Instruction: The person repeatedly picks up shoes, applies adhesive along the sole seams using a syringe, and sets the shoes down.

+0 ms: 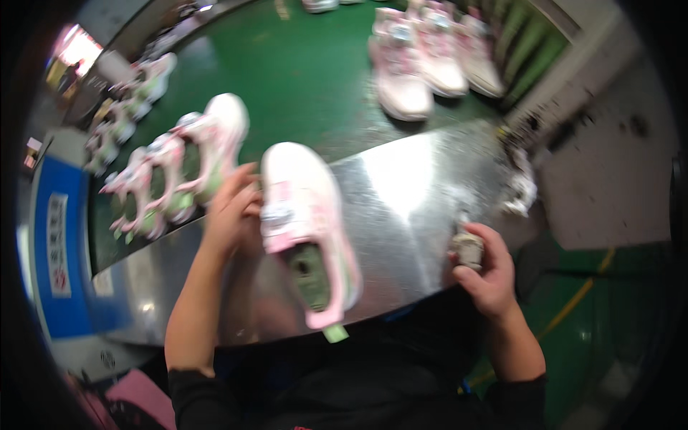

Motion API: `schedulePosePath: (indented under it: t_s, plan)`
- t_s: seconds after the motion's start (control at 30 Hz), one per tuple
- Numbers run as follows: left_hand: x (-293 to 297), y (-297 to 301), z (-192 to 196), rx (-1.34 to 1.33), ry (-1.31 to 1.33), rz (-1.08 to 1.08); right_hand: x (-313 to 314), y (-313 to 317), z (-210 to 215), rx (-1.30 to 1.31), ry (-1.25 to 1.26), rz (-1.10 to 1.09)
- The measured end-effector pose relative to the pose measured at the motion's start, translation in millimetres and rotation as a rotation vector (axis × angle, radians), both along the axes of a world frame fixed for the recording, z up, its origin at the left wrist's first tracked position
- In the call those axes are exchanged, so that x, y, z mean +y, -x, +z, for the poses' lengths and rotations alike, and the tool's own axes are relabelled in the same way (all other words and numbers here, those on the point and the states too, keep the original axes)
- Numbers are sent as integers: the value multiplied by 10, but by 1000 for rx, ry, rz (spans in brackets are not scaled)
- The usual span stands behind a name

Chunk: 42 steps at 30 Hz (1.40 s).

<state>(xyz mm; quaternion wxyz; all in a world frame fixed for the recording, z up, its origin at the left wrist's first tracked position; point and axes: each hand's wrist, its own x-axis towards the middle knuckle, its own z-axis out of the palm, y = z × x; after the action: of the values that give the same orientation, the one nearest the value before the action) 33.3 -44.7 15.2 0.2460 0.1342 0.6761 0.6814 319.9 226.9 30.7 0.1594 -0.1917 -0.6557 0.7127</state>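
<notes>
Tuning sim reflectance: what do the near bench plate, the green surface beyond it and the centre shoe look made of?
Near plate: likely bare sheet metal, semi-polished; grey, with bright glare.
Green surface: possibly painted board or rubber/plastic sheet, satin; even colour, soft sheen.
Centre shoe: upper probably synthetic or textile, matte-looking white and pink; blur hides any weave.

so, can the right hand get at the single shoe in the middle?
Probably yes: only metal sheet shows between the right hand and the single shoe. But that hand holds a small blurred object, which may hinder grasping.
</notes>
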Motion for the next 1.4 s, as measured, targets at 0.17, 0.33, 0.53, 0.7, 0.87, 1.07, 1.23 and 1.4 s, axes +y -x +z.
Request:
schedulePosePath:
  t_s: [0.17,0.33,0.53,0.7,0.87,1.07,1.23,1.4]
  plan:
    - [592,237,123,154,512,-202,37,-122,58,-11,-215,-3]
    - [845,-138,183,152,166,-107,173,-336,-104,-53,-316,20]
    - [674,-642,585,-283,-687,-199,133,-293,172,57,-259,-8]
    - [504,-684,476,-278,-703,-270,-66,92,607,362,-12,167]
    - [478,-753,448,-97,-718,-371,-319,333,1051,571,145,377]
    - [441,-835,541,27,-738,-410,-549,561,1298,571,233,473]
    - [441,-867,647,-39,-787,-486,-606,603,1337,552,198,476]
    - [446,-870,660,-5,-799,-490,-612,620,1305,515,183,479]
